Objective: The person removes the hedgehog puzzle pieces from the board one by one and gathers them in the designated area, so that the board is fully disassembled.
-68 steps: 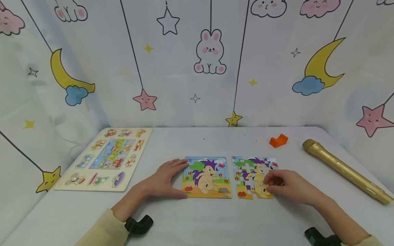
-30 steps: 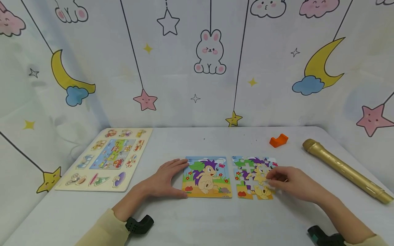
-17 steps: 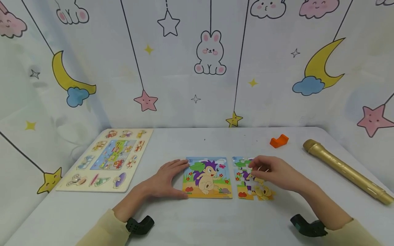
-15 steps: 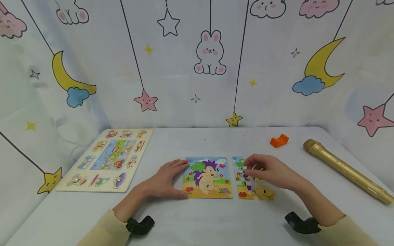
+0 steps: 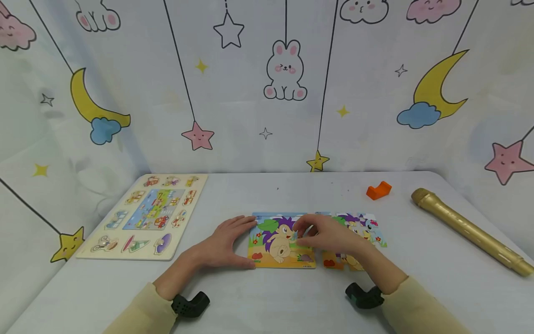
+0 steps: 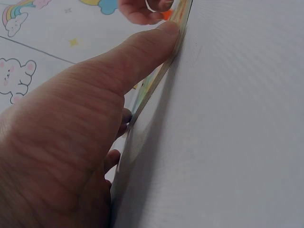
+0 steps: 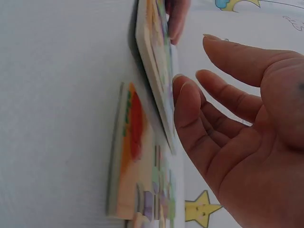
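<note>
A square hedgehog puzzle board [image 5: 280, 241] lies flat at the middle of the table. My left hand [image 5: 225, 243] rests against its left side in the head view, thumb by the near corner and fingers by the far corner. In the left wrist view the thumb [image 6: 147, 54] touches the board's edge. Above the board's right part hovers my right hand [image 5: 329, 234], its thumb and fingertips apart with nothing seen between them in the right wrist view. Jigsaw pieces [image 5: 371, 226] with a matching hedgehog picture lie beside the board, partly hidden under the right hand and forearm.
A larger cream puzzle board [image 5: 121, 232] with small pictures lies at the left of the white table [image 5: 267, 297]. At the right are an orange angular block [image 5: 378, 190] and a long gold microphone [image 5: 471, 232]. A printed cloth [image 5: 233, 93] hangs behind the table.
My right hand has moved left from the right side of the jigsaw pieces, across them, to above the hedgehog board. The right-hand pieces are uncovered again. My left hand has stayed put.
</note>
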`<state>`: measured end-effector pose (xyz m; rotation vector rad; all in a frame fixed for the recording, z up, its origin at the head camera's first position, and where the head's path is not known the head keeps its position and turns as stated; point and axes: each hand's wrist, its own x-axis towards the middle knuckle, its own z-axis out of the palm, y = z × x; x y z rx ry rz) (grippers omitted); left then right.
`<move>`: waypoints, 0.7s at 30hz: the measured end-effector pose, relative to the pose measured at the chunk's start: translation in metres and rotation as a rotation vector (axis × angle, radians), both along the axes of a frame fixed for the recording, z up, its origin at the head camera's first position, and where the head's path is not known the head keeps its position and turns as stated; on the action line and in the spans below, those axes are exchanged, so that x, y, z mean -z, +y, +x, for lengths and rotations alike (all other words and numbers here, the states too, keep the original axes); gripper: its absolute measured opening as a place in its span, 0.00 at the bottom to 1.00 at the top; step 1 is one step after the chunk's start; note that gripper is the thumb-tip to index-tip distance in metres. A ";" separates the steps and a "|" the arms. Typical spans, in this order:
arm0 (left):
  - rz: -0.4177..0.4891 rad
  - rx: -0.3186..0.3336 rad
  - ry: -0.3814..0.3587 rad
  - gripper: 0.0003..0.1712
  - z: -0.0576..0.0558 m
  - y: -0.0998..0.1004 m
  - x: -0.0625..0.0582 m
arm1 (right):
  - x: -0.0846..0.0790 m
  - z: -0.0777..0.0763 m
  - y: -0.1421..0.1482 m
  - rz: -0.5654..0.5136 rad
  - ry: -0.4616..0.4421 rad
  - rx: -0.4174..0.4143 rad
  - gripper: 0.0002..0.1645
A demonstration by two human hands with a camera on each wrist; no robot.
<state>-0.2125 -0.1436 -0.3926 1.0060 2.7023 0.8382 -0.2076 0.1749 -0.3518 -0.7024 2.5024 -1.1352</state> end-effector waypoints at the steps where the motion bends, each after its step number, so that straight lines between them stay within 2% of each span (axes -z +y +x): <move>1: -0.001 -0.001 0.001 0.57 0.000 0.000 0.000 | 0.001 0.000 -0.001 0.008 -0.008 0.003 0.18; 6: -0.004 0.004 0.011 0.57 0.000 0.000 0.001 | 0.004 0.002 -0.005 0.055 -0.054 0.014 0.22; 13: 0.003 0.002 0.016 0.57 0.000 0.000 0.002 | 0.002 0.005 -0.011 0.145 -0.018 0.014 0.25; 21: 0.008 0.004 0.016 0.57 0.000 0.000 0.001 | 0.003 0.007 -0.013 0.173 -0.024 0.044 0.23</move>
